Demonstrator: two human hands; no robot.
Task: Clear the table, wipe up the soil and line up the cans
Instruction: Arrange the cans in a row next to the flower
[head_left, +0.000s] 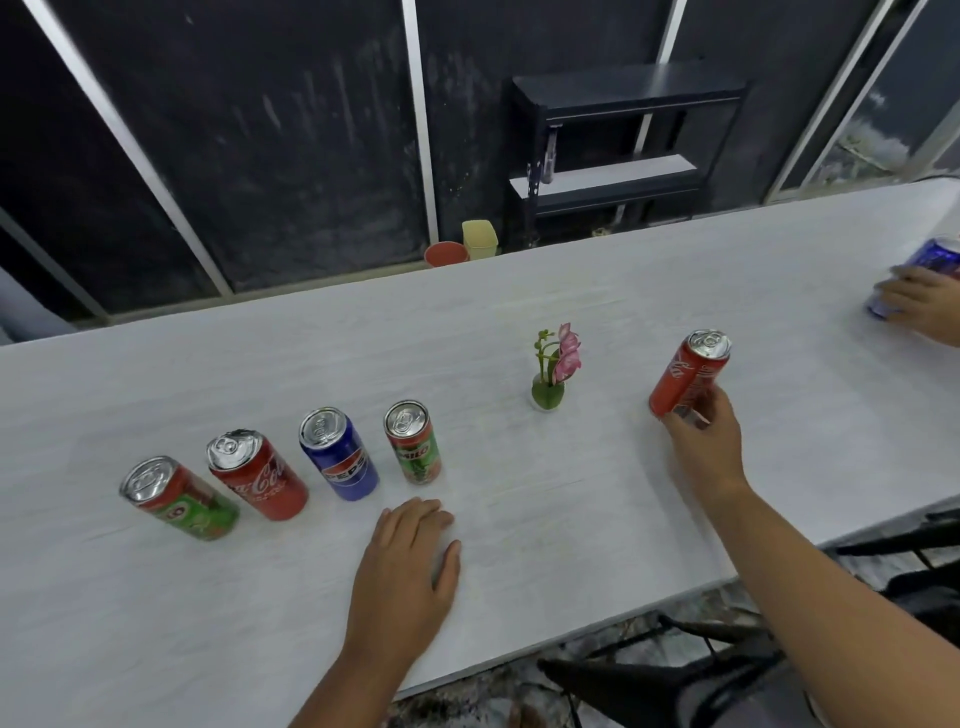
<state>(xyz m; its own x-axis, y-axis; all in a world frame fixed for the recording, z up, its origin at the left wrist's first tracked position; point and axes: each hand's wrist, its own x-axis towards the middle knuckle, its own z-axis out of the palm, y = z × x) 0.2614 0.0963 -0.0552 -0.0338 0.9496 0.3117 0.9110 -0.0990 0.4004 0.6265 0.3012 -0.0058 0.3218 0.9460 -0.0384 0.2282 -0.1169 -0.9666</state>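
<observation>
Head view: my right hand (704, 447) has its fingers (698, 415) clamped on a red cola can (685, 376), standing on the bench (571, 519) right of a small flower vase (548, 395). Four cans stand in a row at left: green (179, 499), red (260, 475), blue (340, 454), green-red (413, 441). My left hand (408, 566) lies flat, fingers together, just before them. Someone else's hand (922, 301) grips a blue can (930, 260) far right.

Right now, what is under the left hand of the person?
The left hand lies flat, palm down, on the bare white table, just in front of the Milo can. Nothing shows around its edges; whatever the palm itself covers is hidden.
</observation>
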